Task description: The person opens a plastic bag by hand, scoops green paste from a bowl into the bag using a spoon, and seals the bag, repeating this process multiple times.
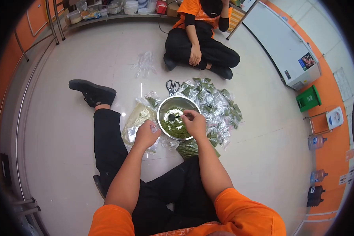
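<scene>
Over the steel bowl (166, 107), right hand (194, 122) holds a spoon (174, 117); left hand (146, 133) pinches a small bag (153, 128).

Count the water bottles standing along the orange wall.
3, all on the floor by the wall at right: one bottle near the white socket box, a second bottle below it, a dark bottle lowest. More may hide beyond the frame's dark edge.
</scene>
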A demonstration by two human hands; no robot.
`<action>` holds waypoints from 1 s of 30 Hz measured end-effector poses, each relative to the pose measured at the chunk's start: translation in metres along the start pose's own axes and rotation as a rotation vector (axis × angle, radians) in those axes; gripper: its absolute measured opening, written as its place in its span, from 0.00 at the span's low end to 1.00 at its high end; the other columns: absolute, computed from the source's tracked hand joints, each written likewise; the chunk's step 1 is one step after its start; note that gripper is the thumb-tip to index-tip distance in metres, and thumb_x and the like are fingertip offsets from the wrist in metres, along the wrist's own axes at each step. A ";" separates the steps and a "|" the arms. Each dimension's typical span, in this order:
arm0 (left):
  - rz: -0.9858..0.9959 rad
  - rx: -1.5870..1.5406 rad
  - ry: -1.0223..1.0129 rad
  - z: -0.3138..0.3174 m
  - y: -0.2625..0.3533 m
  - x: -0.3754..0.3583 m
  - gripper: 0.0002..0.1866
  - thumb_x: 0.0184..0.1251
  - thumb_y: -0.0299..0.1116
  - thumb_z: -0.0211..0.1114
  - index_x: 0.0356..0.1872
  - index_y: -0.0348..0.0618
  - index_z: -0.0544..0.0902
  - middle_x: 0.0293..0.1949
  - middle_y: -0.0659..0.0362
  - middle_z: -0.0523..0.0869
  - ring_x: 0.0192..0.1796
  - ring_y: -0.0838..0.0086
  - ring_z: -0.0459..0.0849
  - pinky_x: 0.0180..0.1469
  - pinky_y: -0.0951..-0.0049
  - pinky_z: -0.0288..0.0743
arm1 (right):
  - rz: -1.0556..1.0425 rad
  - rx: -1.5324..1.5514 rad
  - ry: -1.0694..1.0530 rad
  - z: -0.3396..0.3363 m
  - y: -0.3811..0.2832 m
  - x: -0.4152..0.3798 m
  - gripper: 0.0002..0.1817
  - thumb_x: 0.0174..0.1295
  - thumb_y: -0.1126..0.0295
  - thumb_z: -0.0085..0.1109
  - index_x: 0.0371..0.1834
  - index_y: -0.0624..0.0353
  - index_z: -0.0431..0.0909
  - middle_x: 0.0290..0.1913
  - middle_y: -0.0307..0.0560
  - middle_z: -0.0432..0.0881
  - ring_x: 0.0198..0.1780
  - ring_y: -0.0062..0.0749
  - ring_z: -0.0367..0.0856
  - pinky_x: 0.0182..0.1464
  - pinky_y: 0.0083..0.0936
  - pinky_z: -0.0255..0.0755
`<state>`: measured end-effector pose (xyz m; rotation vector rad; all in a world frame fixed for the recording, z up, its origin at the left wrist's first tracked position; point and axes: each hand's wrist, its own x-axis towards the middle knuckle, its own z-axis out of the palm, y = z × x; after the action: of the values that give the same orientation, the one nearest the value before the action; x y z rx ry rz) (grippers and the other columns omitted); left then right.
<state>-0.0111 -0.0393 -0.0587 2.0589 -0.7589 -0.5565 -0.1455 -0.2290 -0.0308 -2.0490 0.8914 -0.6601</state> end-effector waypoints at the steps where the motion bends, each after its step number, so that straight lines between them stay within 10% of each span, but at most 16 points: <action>1: 0.000 0.005 -0.004 0.001 -0.001 0.000 0.20 0.55 0.40 0.76 0.43 0.39 0.81 0.41 0.47 0.88 0.45 0.58 0.88 0.51 0.62 0.80 | 0.008 0.010 -0.022 0.001 -0.004 -0.001 0.13 0.61 0.68 0.71 0.45 0.63 0.87 0.37 0.49 0.90 0.37 0.29 0.89 0.43 0.26 0.80; 19: 0.022 -0.007 0.032 0.003 0.005 -0.001 0.20 0.55 0.39 0.76 0.42 0.37 0.81 0.39 0.47 0.86 0.45 0.59 0.87 0.50 0.63 0.80 | -0.214 -0.041 -0.328 0.008 -0.028 -0.012 0.08 0.70 0.69 0.59 0.42 0.63 0.84 0.39 0.58 0.83 0.42 0.55 0.82 0.48 0.41 0.73; 30: 0.004 0.000 -0.012 0.006 0.003 -0.001 0.19 0.55 0.40 0.76 0.41 0.39 0.81 0.39 0.48 0.87 0.45 0.57 0.87 0.49 0.61 0.80 | -0.130 -0.137 -0.161 -0.012 -0.010 -0.008 0.10 0.71 0.67 0.59 0.43 0.61 0.85 0.36 0.54 0.85 0.39 0.47 0.84 0.43 0.37 0.75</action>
<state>-0.0162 -0.0437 -0.0591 2.0555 -0.7699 -0.5676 -0.1550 -0.2241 -0.0168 -2.2621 0.7330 -0.5060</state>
